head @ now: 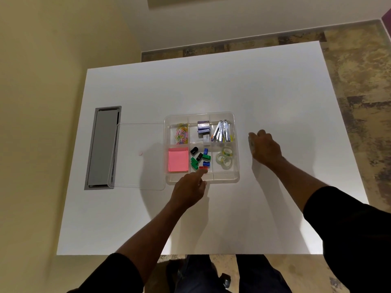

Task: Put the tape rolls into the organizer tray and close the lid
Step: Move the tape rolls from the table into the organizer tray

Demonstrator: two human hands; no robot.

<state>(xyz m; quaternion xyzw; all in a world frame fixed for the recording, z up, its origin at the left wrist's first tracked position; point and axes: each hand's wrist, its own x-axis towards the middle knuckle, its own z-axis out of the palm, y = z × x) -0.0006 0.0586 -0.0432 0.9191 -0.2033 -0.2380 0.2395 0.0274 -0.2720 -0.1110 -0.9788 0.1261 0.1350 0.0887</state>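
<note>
**Tape rolls in tray, lid open**

I see the tape rolls [224,158] lying in the organizer tray's [236,132] near-right compartment. The clear lid [139,140] lies flat to its left. My left hand [189,190] points one finger over the near rim; my right hand [265,148] rests beside the tray, fingers loosely curled, empty.

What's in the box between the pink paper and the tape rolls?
In the head view, little colored sharpeners fill the compartment between the pink paper and the tape rolls.
</note>
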